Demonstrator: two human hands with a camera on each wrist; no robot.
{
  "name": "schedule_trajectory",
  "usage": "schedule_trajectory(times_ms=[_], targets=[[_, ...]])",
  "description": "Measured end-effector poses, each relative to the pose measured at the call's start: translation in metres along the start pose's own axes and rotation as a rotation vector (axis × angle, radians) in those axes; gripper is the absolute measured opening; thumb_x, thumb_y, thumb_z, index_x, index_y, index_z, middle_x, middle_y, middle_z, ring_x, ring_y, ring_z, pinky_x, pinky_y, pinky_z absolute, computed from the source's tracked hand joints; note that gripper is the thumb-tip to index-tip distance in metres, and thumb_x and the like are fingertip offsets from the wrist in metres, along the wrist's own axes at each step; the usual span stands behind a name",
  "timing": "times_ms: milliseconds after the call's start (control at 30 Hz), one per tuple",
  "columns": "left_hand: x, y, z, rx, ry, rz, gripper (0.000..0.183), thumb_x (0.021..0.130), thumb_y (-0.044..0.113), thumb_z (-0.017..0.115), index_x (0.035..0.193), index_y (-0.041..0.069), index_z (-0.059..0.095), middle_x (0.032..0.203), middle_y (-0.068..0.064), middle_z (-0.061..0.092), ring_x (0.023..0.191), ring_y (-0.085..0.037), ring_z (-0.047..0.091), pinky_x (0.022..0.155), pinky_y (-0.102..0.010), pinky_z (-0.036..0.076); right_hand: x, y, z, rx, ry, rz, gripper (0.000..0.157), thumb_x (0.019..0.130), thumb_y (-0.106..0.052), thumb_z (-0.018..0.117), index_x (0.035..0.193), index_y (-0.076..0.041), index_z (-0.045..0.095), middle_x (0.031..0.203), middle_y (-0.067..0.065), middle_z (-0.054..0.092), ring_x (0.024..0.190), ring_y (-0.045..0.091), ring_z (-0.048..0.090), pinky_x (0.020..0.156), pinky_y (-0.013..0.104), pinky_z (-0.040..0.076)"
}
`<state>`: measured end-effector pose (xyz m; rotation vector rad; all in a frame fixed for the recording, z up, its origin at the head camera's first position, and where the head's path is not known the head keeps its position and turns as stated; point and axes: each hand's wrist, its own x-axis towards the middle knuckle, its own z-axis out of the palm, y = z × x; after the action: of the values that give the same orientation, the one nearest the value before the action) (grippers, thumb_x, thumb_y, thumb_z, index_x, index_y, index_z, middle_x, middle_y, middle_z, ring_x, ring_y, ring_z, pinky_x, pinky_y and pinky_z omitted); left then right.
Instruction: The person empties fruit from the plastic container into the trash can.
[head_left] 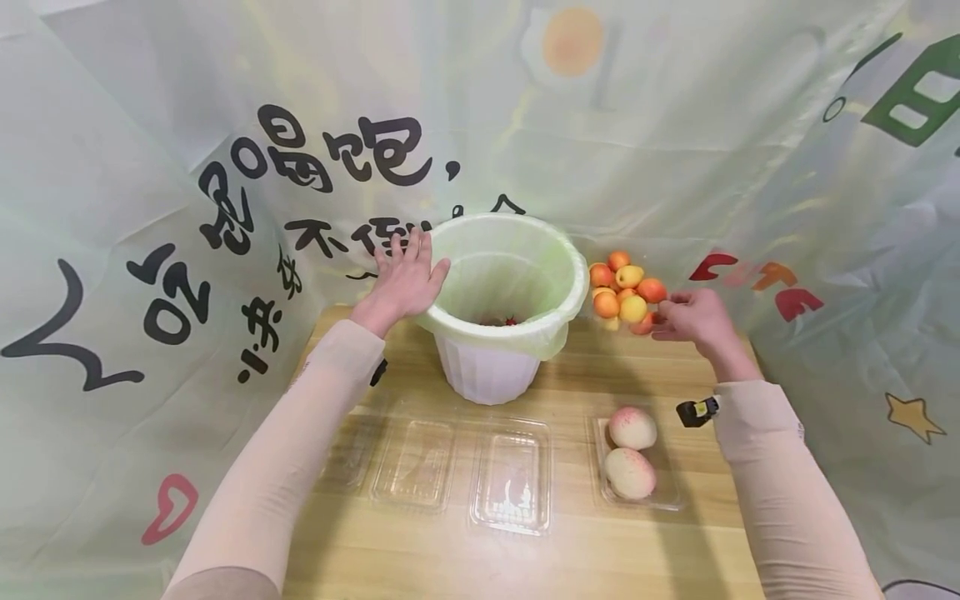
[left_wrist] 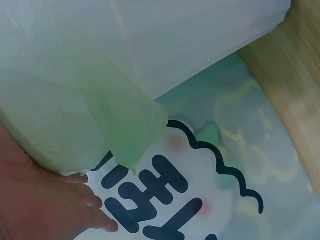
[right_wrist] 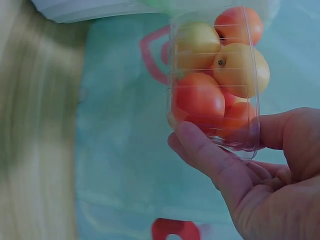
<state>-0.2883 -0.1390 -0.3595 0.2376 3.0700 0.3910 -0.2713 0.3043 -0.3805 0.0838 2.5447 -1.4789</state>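
My right hand (head_left: 697, 321) grips the end of a clear plastic box (right_wrist: 172, 75) between thumb and fingers, right of the bin. Inside it are several small round red-orange fruits (right_wrist: 200, 98) and yellow fruits (right_wrist: 243, 70), which look like tomatoes. The box seems held above the table. My left hand (head_left: 405, 279) has its fingers spread at the left rim of a white bin (head_left: 487, 367). A pale green bag (head_left: 557, 340) lines the bin and folds over its rim. Something small and red (head_left: 511, 321) shows at the bottom of the bin.
Clear plastic trays (head_left: 512, 527) lie on the wooden table (head_left: 585, 558) in front of the bin. Two pinkish-white peaches (head_left: 630, 473) sit in another clear tray (head_left: 671, 500) at the right. Printed cloth (head_left: 660, 167) walls surround the table's back and sides.
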Motion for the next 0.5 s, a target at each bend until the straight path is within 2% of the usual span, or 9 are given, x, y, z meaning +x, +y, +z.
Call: schedule_trajectory(times_ms=[167,300,500], targets=[[-0.001,0.0,-0.001,-0.001,0.002,0.001,0.08,0.111,0.057,0.012,0.168,0.002,0.003,0.177,-0.018,-0.006,0.161,-0.052,-0.009,0.126,-0.074,-0.007,-0.01,-0.016,-0.007,-0.038,0.016,-0.005,0.052,0.109,-0.018,0.045,0.144,0.02,0.044,0.121,0.031,0.067,0.075,0.001,0.075,0.078,0.029,0.065],[-0.002,0.0,-0.001,-0.006,0.001,0.003,0.08,0.111,0.057,0.012,0.169,0.002,0.004,0.177,-0.019,-0.005,0.161,-0.051,-0.008,0.126,-0.074,-0.007,-0.016,-0.025,-0.014,-0.044,0.02,-0.003,0.06,0.109,-0.021,0.044,0.152,0.02,0.035,0.134,0.036,0.06,0.075,-0.002,0.074,0.077,0.028,0.065],[0.0,0.001,-0.001,-0.005,-0.009,0.004,0.081,0.11,0.057,0.011,0.169,0.002,0.003,0.177,-0.019,-0.005,0.161,-0.052,-0.008,0.126,-0.073,-0.008,-0.021,-0.041,-0.021,-0.055,0.039,-0.016,0.059,0.109,-0.021,0.044,0.151,0.02,0.037,0.132,0.033,0.06,0.075,-0.003,0.073,0.074,0.025,0.065]])
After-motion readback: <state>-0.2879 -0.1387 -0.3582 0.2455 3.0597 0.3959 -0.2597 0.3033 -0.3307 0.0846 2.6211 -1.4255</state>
